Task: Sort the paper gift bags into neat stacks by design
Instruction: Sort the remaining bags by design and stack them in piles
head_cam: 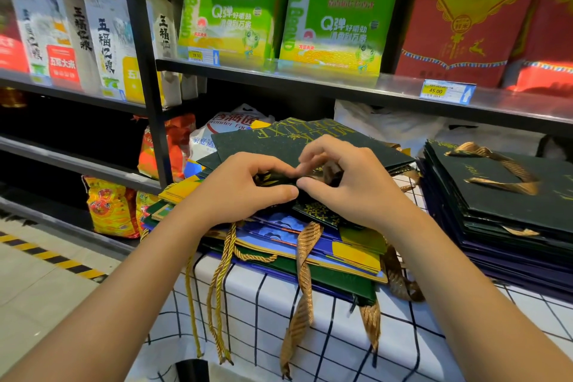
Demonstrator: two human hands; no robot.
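A messy pile of flat paper gift bags (325,245) lies in front of me on the checked tablecloth: dark green, blue and yellow designs mixed, with gold rope and ribbon handles hanging over the edge. On top sits a dark green bag (279,139) with gold "MILK DELUXE" lettering. My left hand (245,186) and my right hand (347,177) meet over that bag's near edge, and both pinch its dark folded rim and brown ribbon handle. To the right stands a neat stack of dark green bags (508,205) with gold ribbon handles on top.
The table has a white cloth with a black grid (279,319). Behind it run black store shelves (310,77) carrying rice sacks and price tags. White plastic bags (387,124) lie behind the piles. A tiled floor with yellow-black tape (46,254) is at the left.
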